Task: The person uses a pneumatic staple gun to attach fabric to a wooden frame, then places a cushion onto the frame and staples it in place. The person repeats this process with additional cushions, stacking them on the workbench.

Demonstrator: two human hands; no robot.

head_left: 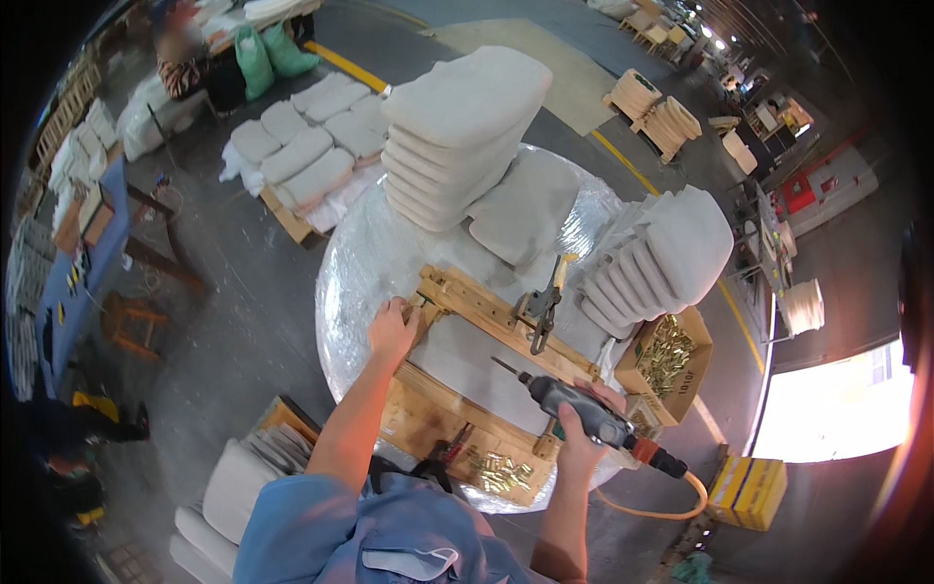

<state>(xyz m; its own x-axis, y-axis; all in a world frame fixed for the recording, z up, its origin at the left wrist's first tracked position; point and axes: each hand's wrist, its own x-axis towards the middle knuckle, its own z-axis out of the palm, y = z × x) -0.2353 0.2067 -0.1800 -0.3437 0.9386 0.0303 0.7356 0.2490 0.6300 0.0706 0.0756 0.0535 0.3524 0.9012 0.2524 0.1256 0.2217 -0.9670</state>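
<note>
In my right hand (582,443) is a dark power drill (584,411), its long thin bit aimed left over a grey upholstered seat panel (477,370). The panel lies inside a wooden jig (477,304). My left hand (392,329) is at the jig's left corner, fingers bent together against the wood; whatever they pinch is too small to make out. A metal toggle clamp (543,316) stands on the jig's far rail. Brass-coloured fittings (506,472) and a red-handled tool (455,443) lie on the jig's near board.
A plastic-wrapped round table (355,263) carries the jig, a tall cushion stack (457,127) and a leaning cushion row (662,253). To the right stands a cardboard box (696,375) of brass fittings. An orange hose (671,514) loops from the drill. Another person (180,58) sits far left.
</note>
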